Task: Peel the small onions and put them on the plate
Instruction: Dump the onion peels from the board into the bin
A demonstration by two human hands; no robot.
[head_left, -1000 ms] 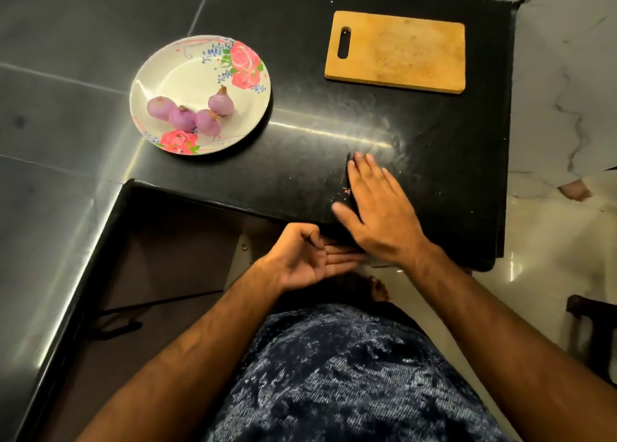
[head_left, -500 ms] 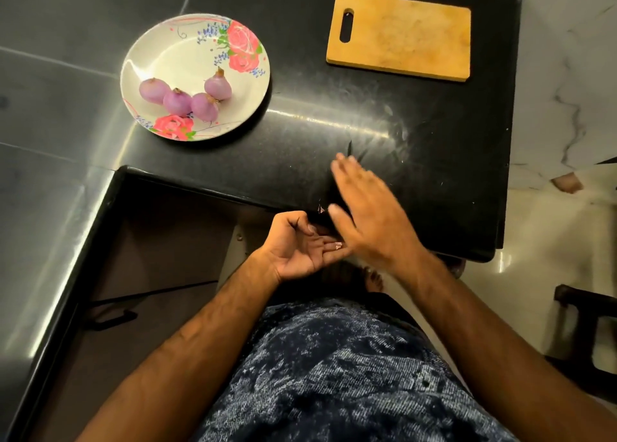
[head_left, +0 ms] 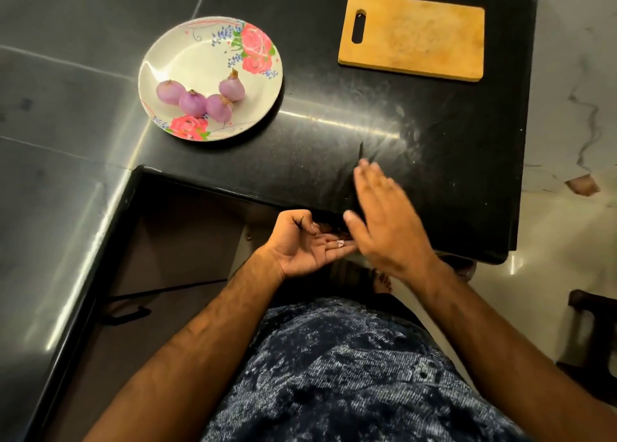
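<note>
Surface [head_left: 317,134]: black; both hands meet at its near edge.
Plate [head_left: 187,57]: by its inner corner, well left of the hands.
Right hand [head_left: 384,221]: flat, fingers straight, holding nothing.
Left hand [head_left: 300,244]: cupped palm-up just beside it.
Onions [head_left: 193,102]: four, peeled, on plate.
Peel scrap [head_left: 340,244]: lying on left fingers.

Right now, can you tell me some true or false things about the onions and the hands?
1. Four onions lie on the plate. True.
2. An onion sits on the cutting board. False: the board is bare.
3. The left hand is palm up, with a pink scrap on its fingers. True.
4. The right hand grips an onion. False: its fingers are straight and hold no onion.
</note>
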